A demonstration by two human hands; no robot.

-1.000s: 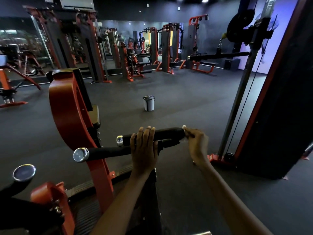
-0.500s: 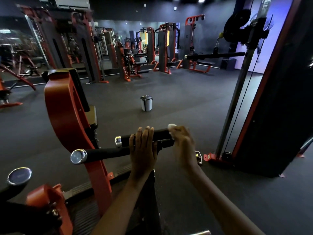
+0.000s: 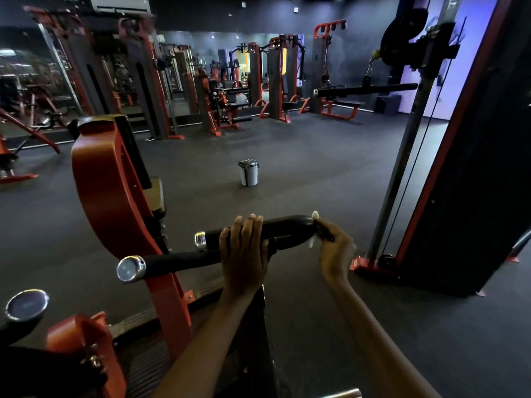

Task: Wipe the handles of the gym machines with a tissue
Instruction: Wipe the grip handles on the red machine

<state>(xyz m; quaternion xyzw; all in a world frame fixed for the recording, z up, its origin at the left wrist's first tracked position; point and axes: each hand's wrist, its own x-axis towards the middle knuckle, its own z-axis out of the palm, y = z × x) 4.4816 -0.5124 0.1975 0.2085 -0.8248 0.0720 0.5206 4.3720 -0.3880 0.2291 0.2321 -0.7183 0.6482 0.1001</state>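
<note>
Right hand (image 3: 334, 248) pinches the tissue (image 3: 314, 229) against the upper handle's (image 3: 275, 228) far end; left hand (image 3: 244, 248) curls over its middle, steadying; lower handle (image 3: 184, 258) (and other machines) likely left to wipe.

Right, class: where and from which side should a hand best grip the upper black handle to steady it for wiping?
Grip the upper black handle mid-length, from above, as the left hand does. It lies level, so fingers curl over it, leaving the bent end free for the right hand with the tissue.
</note>
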